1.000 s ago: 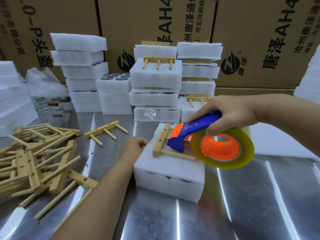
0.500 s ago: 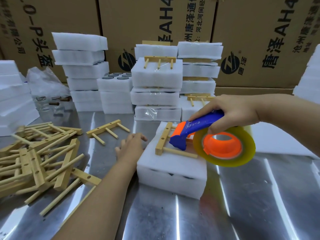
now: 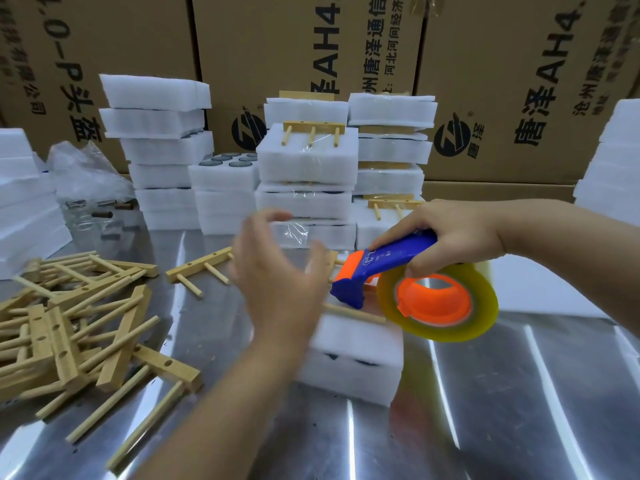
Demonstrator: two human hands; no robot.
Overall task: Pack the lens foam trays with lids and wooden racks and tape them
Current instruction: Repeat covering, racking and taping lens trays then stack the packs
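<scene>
L fingers point(image 3: 266, 220) now off tray point(image 3: 363, 341)

Bright even light streaks glare across the metal table point(image 3: 502, 427); the left hand point(image 3: 277, 282) is motion-blurred.

The blurred left hand point(image 3: 277, 289) hides most of the wooden rack point(image 3: 356, 314).

Bare forearms point(image 3: 214, 403), left hand point(image 3: 277, 282), right hand point(image 3: 453, 237).
</scene>
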